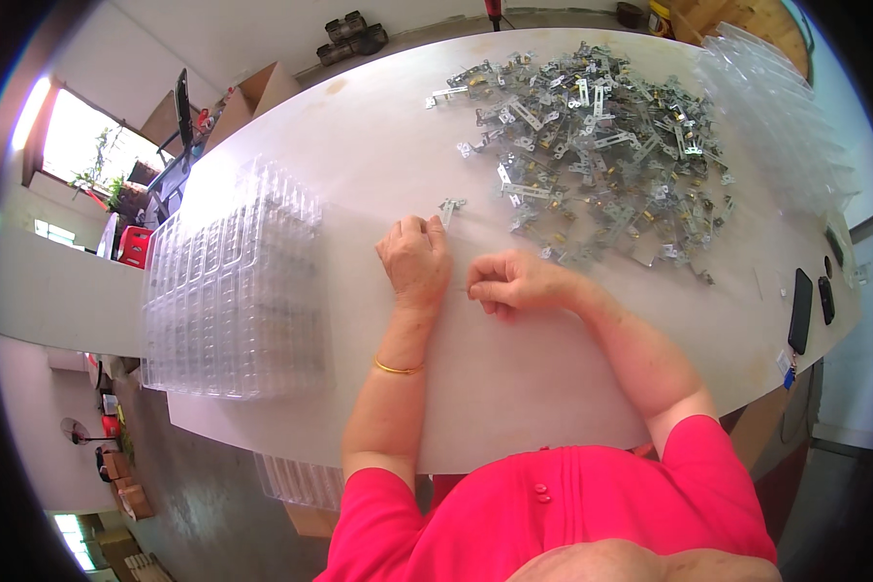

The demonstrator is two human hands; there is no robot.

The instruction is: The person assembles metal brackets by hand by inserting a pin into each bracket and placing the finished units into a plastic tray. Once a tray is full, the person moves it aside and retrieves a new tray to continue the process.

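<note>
Clear plastic trays (233,291) rise in a stack at nine o'clock on a pale worktop (514,398), any contents unclear; further trays (776,126) overlap at two o'clock, beside a heap of metal brackets (601,136) toward one. Curled fingers of the left hand (415,262) meet at a single bracket (451,206) near twelve o'clock; whether they pinch it cannot be told. The right hand (514,281), near centre, bends with thumb against forefinger, any hold hidden. Beyond, cardboard boxes (270,89) stand at eleven o'clock, a bright window (97,136) at ten.
</note>
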